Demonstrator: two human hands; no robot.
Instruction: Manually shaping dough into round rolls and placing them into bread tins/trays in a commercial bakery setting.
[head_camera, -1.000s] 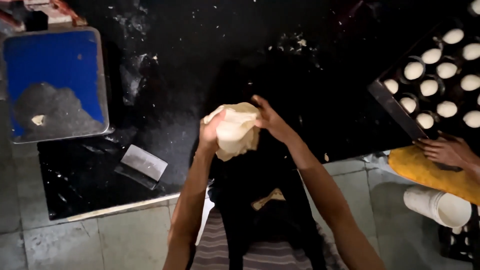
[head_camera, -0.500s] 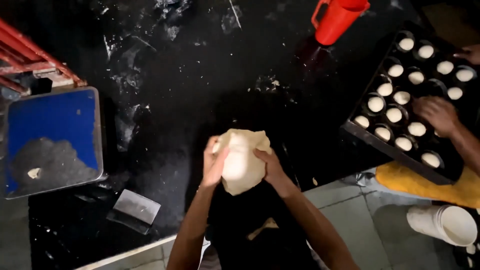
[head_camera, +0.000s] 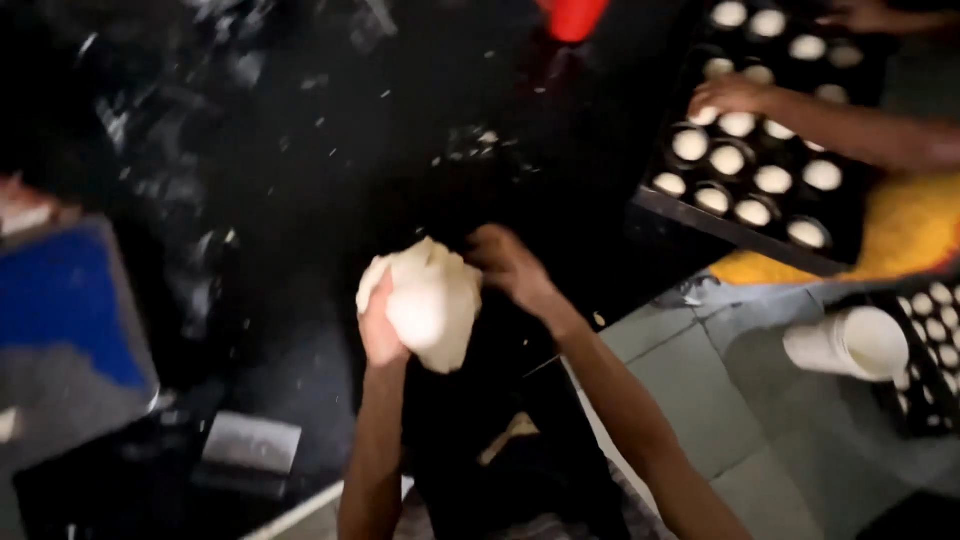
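I've got the dough lump (head_camera: 425, 305) up in the air above the dark counter (head_camera: 330, 180), my left hand (head_camera: 378, 325) cupping it from below, my right hand (head_camera: 508, 265) gripping its top edge. It sags heavily; a loose grip could let it stretch and drop. A co-worker's hand (head_camera: 730, 95) works the bun tray (head_camera: 660, 205) nearby.

The lump of dough (head_camera: 425, 305) is pale cream. The worktop (head_camera: 330, 150) is black, speckled with white flour. A tray (head_camera: 60, 300) at the left edge shows bright blue (grey where flour lies on it). The baking tray (head_camera: 690, 215) is black with rows of white rounds. A red jug (head_camera: 573, 17) stands beyond; a yellow cloth (head_camera: 900, 230) lies below the tray, and a white stack of cups (head_camera: 848, 343) over grey floor tiles (head_camera: 700, 380).
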